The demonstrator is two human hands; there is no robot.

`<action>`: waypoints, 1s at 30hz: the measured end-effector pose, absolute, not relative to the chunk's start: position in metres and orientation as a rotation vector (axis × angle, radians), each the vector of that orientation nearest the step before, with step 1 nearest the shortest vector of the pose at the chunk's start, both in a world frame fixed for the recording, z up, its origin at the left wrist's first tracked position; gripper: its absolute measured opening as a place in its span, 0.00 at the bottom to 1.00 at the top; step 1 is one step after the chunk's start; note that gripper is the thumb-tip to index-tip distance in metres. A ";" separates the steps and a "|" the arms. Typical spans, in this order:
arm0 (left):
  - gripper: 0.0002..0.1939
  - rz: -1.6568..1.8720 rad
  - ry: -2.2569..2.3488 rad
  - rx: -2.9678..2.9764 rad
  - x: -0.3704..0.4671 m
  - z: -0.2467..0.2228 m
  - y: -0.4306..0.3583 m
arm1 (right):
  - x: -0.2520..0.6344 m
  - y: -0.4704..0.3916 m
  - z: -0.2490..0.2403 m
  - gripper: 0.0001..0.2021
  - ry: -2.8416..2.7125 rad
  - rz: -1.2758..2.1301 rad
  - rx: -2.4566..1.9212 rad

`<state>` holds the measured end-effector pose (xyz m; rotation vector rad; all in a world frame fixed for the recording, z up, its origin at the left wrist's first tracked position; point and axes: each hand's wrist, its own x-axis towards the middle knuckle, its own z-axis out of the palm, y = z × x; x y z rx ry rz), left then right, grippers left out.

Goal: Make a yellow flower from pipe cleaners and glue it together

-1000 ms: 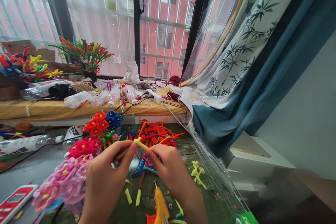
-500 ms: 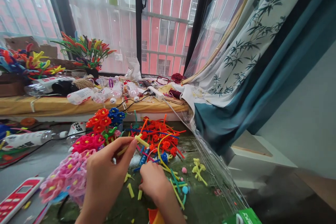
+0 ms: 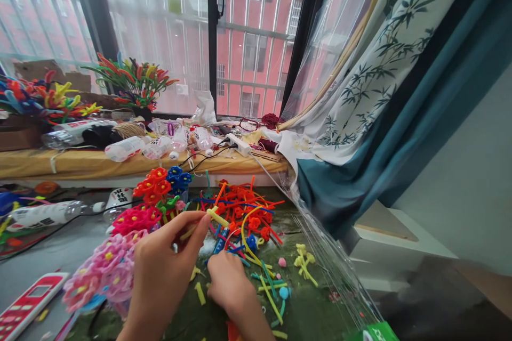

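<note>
My left hand (image 3: 166, 264) pinches a pale yellow pipe cleaner (image 3: 218, 217) between thumb and forefinger, raised above the table. It looks bent or crossed at the fingertips. Lower and to the right, my right hand (image 3: 232, 285) is curled down at the table top, fingertips pointing away from view; whatever they grip is hidden. Just beyond it lies a blue tube-like item (image 3: 220, 241). A short yellow pipe cleaner piece (image 3: 200, 293) rests on the table between the hands. Right of my right hand are loose yellow and green pipe cleaner strips (image 3: 271, 298).
A heap of red pipe cleaners (image 3: 248, 203) lies behind the hands. Pink pipe cleaner flowers (image 3: 108, 266) stand at the left, near a red-and-white calculator-like device (image 3: 30, 306). Yellow flower pieces (image 3: 304, 264) and a green box (image 3: 376, 332) are on the right. Bottles (image 3: 126, 147) line the sill.
My right hand has shifted slightly left and down over the spot where a short yellow piece showed. My left hand keeps its pinch on the pipe cleaner, nearly still.
</note>
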<state>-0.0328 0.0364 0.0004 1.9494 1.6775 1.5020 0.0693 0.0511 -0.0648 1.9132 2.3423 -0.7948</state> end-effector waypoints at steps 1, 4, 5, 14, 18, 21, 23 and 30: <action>0.18 1.504 1.682 1.965 -0.034 -0.001 0.037 | 0.072 0.051 -0.064 0.13 2.382 -0.839 1.943; 0.17 1.533 1.672 2.026 -0.040 -0.004 0.037 | 0.085 0.054 -0.063 0.08 2.516 -1.052 2.020; 0.16 1.542 1.649 2.045 -0.042 -0.004 0.036 | 0.091 0.056 -0.062 0.06 2.566 -1.148 2.038; 0.12 1.469 1.429 2.296 -0.045 0.007 0.035 | 0.137 0.057 -0.043 0.22 2.789 -2.336 1.745; 0.10 1.478 1.306 2.363 -0.041 0.010 0.034 | 0.141 0.050 -0.035 0.27 2.756 -2.676 1.534; 0.10 1.519 1.240 2.418 -0.037 0.011 0.034 | 0.142 0.048 -0.033 0.27 2.741 -2.806 1.448; 0.10 1.529 1.222 2.431 -0.035 0.012 0.033 | 0.142 0.047 -0.032 0.26 2.720 -2.880 1.384; 0.08 1.462 1.174 2.350 -0.033 0.009 0.033 | 0.141 0.044 -0.026 0.23 2.677 -2.966 1.283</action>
